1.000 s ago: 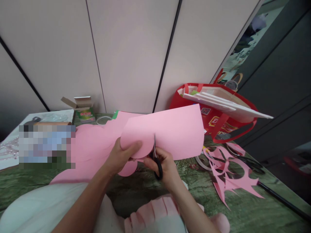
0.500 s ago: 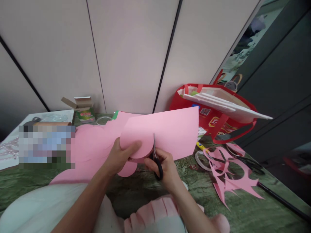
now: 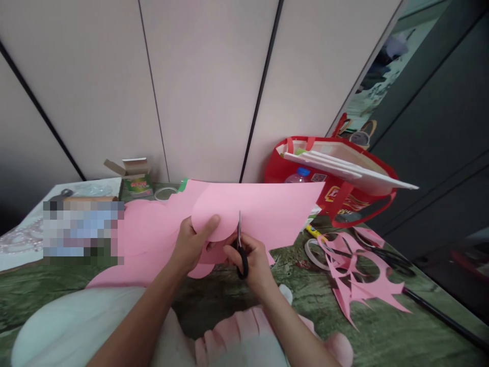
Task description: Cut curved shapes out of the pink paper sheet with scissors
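My left hand (image 3: 194,239) is closed on a sheet of pink paper (image 3: 275,209), its thumb lying on top of a rounded part. My right hand (image 3: 250,260) grips a pair of scissors (image 3: 242,257) by the black handles. The blades sit against the pink sheet, right beside the curved edge that my left hand holds. Behind and left of my left hand lie larger pink paper pieces (image 3: 148,229) with rounded outlines. My left fingers are partly hidden under the sheet.
A red bag (image 3: 275,163) holding white boards (image 3: 344,165) stands at back right, with a blue-capped bottle (image 3: 301,176) before it. Pink scraps (image 3: 362,285), a tape roll (image 3: 315,255) and a black rod (image 3: 439,313) lie at right. A small green box (image 3: 138,186) stands back left.
The pink sheet has turned a little, its far right corner now lower and further right. The blades remain at the curved edge. The bottle by the bag has come into view.
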Available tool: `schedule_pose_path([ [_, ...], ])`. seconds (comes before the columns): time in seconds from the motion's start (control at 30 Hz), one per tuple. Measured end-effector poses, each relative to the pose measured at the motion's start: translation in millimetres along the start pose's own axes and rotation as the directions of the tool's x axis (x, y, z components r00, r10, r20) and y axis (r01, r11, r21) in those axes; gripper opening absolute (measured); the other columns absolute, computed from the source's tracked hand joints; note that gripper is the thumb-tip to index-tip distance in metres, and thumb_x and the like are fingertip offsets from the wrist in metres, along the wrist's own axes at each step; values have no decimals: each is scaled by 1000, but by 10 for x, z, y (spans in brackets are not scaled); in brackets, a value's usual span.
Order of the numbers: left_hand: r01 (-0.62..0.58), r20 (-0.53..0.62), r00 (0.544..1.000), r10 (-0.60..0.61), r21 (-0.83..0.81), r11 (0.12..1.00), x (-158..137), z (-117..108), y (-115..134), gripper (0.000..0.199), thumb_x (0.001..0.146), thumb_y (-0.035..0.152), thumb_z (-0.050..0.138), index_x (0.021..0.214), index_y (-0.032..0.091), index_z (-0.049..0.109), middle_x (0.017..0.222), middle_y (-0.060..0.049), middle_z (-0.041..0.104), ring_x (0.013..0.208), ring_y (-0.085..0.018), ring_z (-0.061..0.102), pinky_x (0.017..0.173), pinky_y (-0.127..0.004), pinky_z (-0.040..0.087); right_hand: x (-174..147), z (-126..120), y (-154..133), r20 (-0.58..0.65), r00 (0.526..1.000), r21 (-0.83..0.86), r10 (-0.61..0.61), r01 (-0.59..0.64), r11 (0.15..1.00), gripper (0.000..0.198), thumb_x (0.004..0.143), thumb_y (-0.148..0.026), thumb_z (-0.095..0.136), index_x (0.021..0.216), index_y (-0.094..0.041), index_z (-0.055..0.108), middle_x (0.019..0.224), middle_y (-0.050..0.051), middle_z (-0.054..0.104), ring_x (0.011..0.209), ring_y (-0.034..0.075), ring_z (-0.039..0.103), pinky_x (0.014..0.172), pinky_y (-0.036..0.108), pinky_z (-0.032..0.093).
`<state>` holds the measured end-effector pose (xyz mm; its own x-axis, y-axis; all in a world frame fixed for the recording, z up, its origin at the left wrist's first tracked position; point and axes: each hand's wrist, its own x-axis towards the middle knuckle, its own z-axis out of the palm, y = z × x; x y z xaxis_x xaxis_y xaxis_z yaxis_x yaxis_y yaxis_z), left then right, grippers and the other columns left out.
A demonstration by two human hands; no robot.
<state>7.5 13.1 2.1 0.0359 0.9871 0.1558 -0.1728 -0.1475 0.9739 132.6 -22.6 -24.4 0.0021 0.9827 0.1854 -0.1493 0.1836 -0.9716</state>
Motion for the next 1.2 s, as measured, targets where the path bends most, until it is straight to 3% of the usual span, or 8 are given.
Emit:
schedule_pose_path([
  [0.13,7,-18,1000,-5,108,994,-13,-7,-17,37,67,35,70,46,15,48,35,3,45,35,-7,39,36,-21,29,12,2,14,3,1000,10,-26,26,1000,31,64,-43,72,62,-17,57,51,-3,51,47,11,43,45,23,33],
  [0.47,53,22,998,-56,136,989,-50,1,57,31,64,36,71,55,14,51,40,5,43,38,-6,36,35,-19,28,40,-51,58,-8,998,-14,-68,68,998,27,62,-35,74,67,-16,55,57,-5,45,52,9,36,48,22,29],
  [0.67,50,27,998,-54,122,991,-38,-8,60,28,65,33,71,56,14,53,40,6,43,37,-5,35,34,-18,28,51,-57,61,-6,997,-35,-79,79,996,31,61,-40,73,62,-17,51,54,-5,42,50,9,33,45,22,28],
  [0.93,72,26,997,-73,40,997,-28,-32,30,23,64,30,73,72,10,65,64,-4,67,54,-13,58,45,-21,47,34,-58,-6,5,998,-75,-60,60,995,32,61,-42,74,62,-17,53,54,-5,41,50,9,33,45,22,28],
  [1.03,74,44,996,-75,12,997,-20,-48,-10,26,64,32,74,76,10,66,68,-6,68,60,-16,61,51,-25,51,29,-57,-10,5,999,-59,-35,36,998,32,60,-41,75,62,-17,54,53,-5,44,49,9,35,45,22,29],
  [1.2,67,37,997,-67,16,998,-18,-57,-23,28,64,34,75,72,9,65,59,-2,63,55,-14,58,48,-24,49,27,-55,-23,-7,1000,-64,0,-1,998,33,57,-41,77,61,-17,55,52,-4,48,48,10,38,45,22,29],
])
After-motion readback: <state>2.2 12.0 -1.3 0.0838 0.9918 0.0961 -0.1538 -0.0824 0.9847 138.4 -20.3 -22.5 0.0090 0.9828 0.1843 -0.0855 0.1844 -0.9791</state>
